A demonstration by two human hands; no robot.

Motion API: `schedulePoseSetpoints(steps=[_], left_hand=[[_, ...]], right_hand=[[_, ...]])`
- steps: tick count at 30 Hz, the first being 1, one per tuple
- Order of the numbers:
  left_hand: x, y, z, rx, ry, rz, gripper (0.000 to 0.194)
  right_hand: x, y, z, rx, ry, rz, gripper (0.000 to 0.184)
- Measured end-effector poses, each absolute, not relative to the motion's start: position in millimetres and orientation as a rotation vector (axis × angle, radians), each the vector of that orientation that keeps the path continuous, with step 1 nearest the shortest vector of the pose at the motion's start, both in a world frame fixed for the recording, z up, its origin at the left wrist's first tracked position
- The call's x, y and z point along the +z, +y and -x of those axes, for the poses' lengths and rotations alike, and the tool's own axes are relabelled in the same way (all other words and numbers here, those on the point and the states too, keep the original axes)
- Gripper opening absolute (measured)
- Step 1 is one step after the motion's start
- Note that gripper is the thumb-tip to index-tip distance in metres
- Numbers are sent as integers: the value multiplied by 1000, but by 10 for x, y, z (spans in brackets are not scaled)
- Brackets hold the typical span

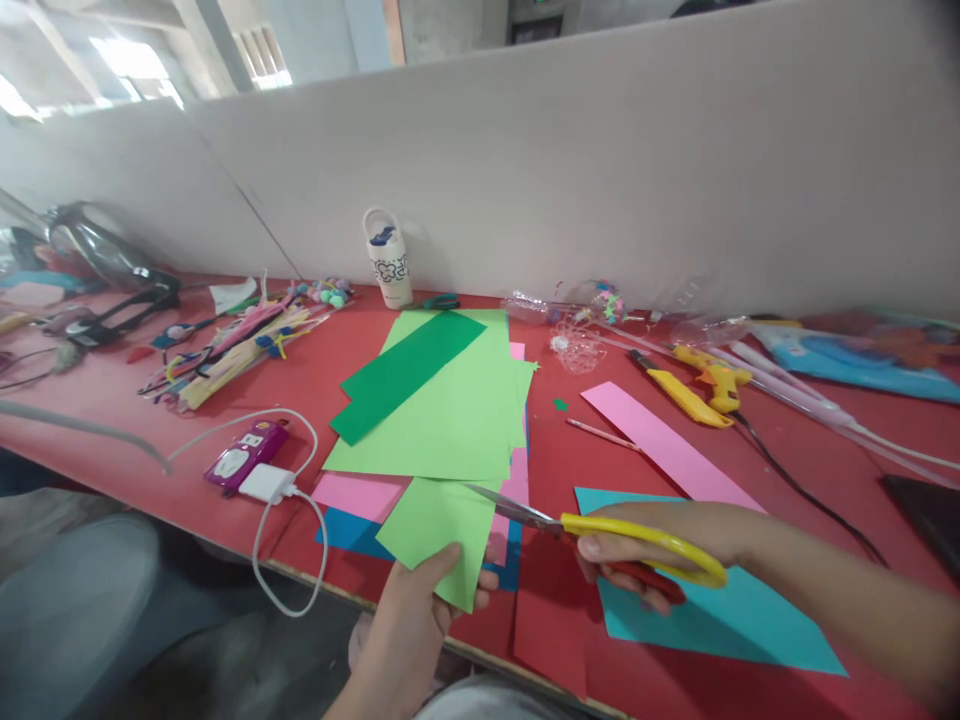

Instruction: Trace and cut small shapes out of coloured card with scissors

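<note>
My left hand point(416, 610) pinches the near edge of a small light green paper piece point(435, 525), holding it just above the table's front edge. My right hand point(660, 555) grips yellow-handled scissors point(600, 528); their blades point left and touch the right side of that piece. Behind it lies a stack of paper: a large light green sheet point(450, 410) with a dark green strip point(405, 375) on top, and pink and blue sheets underneath. A turquoise sheet point(712, 620) lies under my right forearm.
A pink strip point(660, 445), a pencil point(600, 434), a yellow utility knife point(679, 396) and a glue gun point(716, 380) lie to the right. A white bottle point(388, 260) stands by the partition. At the left are a craft-stick pile point(240, 345) and a phone with charger point(251, 460).
</note>
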State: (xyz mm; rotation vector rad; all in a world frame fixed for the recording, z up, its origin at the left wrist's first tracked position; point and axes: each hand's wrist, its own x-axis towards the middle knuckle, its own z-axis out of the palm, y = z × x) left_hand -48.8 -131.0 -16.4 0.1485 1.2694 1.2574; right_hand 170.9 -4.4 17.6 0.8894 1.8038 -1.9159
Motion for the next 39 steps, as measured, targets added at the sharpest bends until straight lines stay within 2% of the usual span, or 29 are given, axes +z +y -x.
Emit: schedulePoseSetpoints(steps=[5,10,18,21,27,35,39], left_hand=[[-169,-1311,465,1251,1277,-175,21],[-127,-1326,459,1254,1293,-137,25],[-238,-1344,446,1256,1289,-37,52],[-275,-1350,458,1247,1259,-21,56],[-286,-1383,400,1195,1260,-32,45],[-296,-1417,380,1220,1228,10,24],[-281,-1410,333,1193,1184,44,31]], right_hand=[[158,-16,-1722,-1930,1775,-852,58],[182,-15,-1723,-1980,1785,-848,58],[94,-52,-1674,-1901,1651,-1131,50],[49,-51,-1681,-1847,1651,-1192,50],[151,-43,-1585,-1955,1679,-1020,51],[38,-46,-1483,-1834,1656,-1158,50],[71,-17,-1433,-1952,1699,-980,49]])
